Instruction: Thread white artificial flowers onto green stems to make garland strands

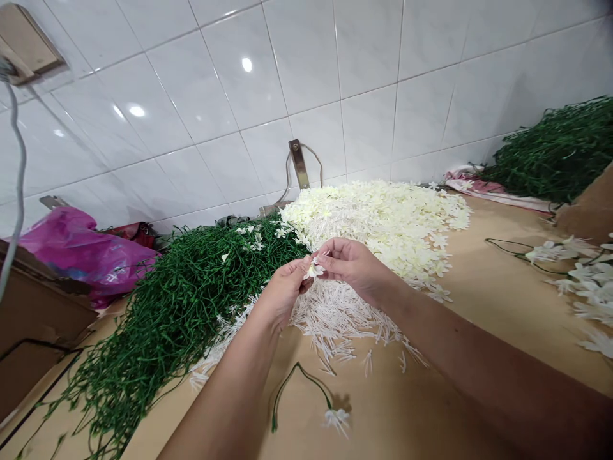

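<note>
My left hand [283,289] and my right hand [352,263] meet above the table, fingertips pinched together on a small white artificial flower [313,270]. Below them lies a heap of white stamen pieces [342,316]. Behind it spreads a big pile of cream flower petals [383,220]. A mass of green plastic stems [167,313] lies to the left of my left hand. One finished stem with a white flower [335,418] rests on the table near my forearms.
The brown table [483,287] stands against a white tiled wall. More green stems [555,150] are heaped at the far right, with finished white flowers [587,281] at the right edge. A pink plastic bag [76,249] and a cardboard box [33,319] sit at the left.
</note>
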`<state>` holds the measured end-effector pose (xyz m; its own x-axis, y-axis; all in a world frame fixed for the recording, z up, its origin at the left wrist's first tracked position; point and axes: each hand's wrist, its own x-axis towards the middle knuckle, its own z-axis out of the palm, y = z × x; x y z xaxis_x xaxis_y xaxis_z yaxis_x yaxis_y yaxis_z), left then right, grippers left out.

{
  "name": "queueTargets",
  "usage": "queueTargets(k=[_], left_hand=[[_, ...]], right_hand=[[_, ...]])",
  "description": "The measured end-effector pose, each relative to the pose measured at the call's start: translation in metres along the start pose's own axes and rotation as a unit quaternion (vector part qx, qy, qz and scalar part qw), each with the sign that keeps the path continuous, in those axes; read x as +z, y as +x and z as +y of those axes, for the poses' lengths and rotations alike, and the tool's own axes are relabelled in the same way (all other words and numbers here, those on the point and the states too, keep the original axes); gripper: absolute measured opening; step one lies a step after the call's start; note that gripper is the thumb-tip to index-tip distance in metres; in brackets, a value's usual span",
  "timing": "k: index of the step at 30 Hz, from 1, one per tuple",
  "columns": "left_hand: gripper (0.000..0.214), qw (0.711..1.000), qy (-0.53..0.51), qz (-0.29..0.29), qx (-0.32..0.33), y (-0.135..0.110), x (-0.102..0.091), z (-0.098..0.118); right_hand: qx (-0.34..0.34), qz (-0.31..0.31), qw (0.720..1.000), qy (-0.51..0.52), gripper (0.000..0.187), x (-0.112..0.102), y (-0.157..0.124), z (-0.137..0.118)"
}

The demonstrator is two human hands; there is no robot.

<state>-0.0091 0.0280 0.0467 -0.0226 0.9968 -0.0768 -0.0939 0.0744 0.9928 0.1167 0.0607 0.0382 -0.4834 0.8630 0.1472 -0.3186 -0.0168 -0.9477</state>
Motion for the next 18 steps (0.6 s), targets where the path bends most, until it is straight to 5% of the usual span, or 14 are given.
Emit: queueTargets(k=[9, 18], left_hand=[[0.034, 1.0, 0.005, 0.031, -0.003, 0.004, -0.002, -0.004], [0.019, 0.999, -0.031, 0.004, -0.008, 0.004, -0.013, -0.004]], right_hand=[[-0.056, 0.027, 0.985, -0.163, 0.006, 0.0, 0.004, 0.006], [-0.086, 0.055, 0.971, -0.214, 0.006, -0.001, 0.003, 0.003]])
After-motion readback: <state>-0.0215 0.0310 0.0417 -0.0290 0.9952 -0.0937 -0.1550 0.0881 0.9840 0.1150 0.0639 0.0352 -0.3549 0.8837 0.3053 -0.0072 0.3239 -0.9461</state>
